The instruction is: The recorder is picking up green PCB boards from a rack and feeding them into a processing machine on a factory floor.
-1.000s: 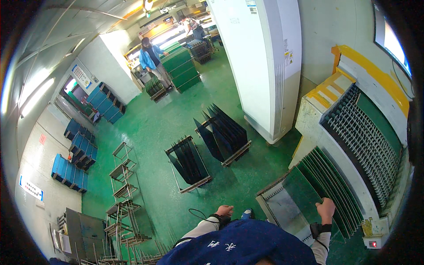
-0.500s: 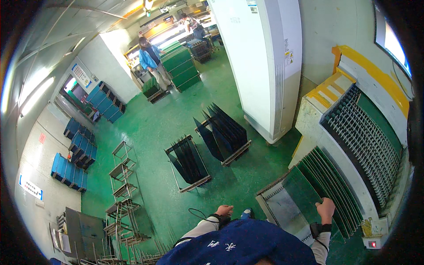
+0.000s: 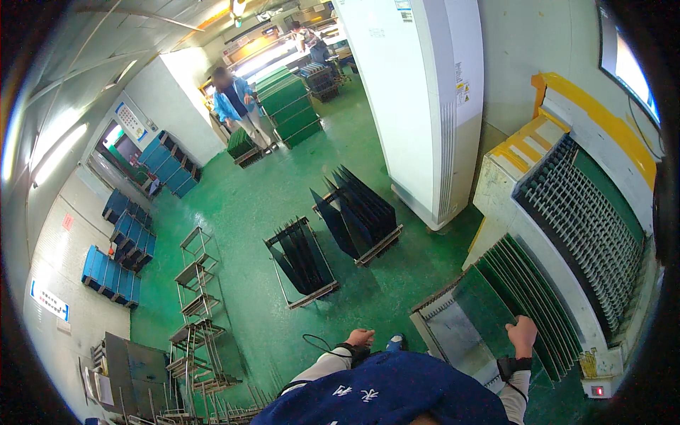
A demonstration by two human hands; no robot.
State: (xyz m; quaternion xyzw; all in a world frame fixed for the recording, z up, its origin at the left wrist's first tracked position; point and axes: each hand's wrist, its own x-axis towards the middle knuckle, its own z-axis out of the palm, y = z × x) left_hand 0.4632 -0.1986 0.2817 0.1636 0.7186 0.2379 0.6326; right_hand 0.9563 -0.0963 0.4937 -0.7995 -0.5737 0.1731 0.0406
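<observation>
1. Looking down from a head cam at a factory floor painted green [image 3: 283, 198], w/ the person's blue cap filling the bottom edge.
2. Right hand [image 3: 523, 333] is resting on the top edge of a green panel [image 3: 489, 312] standing upright in a slotted rack [image 3: 453, 333] just right of the person; fingers are curling over the edge, so the grip looks closed on that panel, tho the fisheye makes it small.
3. Left hand [image 3: 360, 338] is hanging low in front of the body, loosely curled, holding nothing I can make out; can't tell for sure if it is open or shut.
4. More green panels [image 3: 538, 297] are standing side by side in the same rack, filling its far part; the near end, closest to the person, is showing bare metal slots.
5. Behind the rack a cream and yellow machine [image 3: 567, 184] w/ a grid of rollers is sitting against the wall.
6. Judging progress: the rack is looking mostly full, w/ a few near slots left empty, and the held panel is sitting at the edge of that row.
7. Two carts of dark panels [image 3: 354, 212] are standing apart on the floor, well away from both hands.
8. Another person in a blue jacket [image 3: 237, 106] is standing far off by green stacks.
</observation>
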